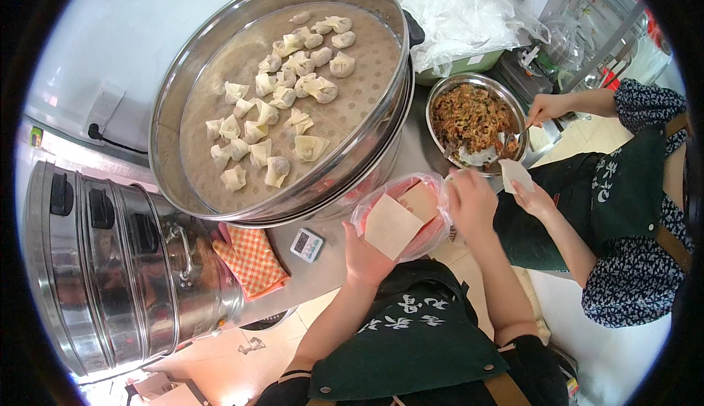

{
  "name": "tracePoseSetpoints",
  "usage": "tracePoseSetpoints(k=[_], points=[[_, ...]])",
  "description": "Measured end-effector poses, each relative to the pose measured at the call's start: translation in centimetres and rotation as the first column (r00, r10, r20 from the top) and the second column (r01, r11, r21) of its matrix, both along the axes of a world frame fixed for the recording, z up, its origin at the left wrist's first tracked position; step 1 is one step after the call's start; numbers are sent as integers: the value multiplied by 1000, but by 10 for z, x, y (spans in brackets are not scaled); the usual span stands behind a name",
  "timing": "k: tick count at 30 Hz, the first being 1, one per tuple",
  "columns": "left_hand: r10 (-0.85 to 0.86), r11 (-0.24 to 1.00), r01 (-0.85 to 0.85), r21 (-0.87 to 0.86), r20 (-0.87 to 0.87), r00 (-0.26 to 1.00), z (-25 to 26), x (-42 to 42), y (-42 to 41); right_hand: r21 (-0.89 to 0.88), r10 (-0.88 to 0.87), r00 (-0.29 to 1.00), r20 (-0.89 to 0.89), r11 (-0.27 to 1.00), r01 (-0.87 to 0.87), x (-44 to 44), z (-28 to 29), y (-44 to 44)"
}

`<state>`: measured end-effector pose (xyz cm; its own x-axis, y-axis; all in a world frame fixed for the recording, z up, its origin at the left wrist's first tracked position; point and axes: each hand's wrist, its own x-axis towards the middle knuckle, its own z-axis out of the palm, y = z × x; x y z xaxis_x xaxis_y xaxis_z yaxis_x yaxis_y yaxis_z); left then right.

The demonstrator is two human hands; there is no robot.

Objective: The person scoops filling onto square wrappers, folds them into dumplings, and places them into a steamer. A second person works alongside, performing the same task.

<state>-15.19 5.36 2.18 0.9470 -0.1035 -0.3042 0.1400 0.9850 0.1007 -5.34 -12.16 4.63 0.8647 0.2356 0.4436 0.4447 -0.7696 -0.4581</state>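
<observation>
On my left hand (366, 257) lies a square dough wrapper (392, 227), flat over the palm and fingers. My right hand (472, 199) is blurred, beside the near rim of the steel bowl of minced filling (473, 114); whether its fingers grip something cannot be made out. More wrappers (419, 202) lie in a clear plastic bag (440, 235) just beyond my left hand. Folded dumplings (283, 98) are spread over the lined steamer tray (363, 109) at the upper left.
At the right a co-worker's hand (542, 110) holds a spoon in the bowl, the other (534, 199) a wrapper. A stacked steel steamer (132, 274), checked oven mitt (253, 263) and digital timer (307, 245) are at the left. Plastic bags (462, 10) lie behind the bowl.
</observation>
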Motion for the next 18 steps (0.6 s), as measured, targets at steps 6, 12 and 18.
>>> tracePoseSetpoints(k=[6, 12, 18], points=[[56, 992, -66, -108, -86, 995, -5, -8, 2, -305, -43, 990, -136, 952, 0, 73, -48, -3], [73, 997, -74, 3, -123, 990, -7, -14, 13, -177, 35, 999, 29, 984, -29, 107, -77, -15], [90, 996, -91, -5, -122, 988, -9, -13, 9, 234, -158, 980, 124, 964, 126, 109, -63, -35]])
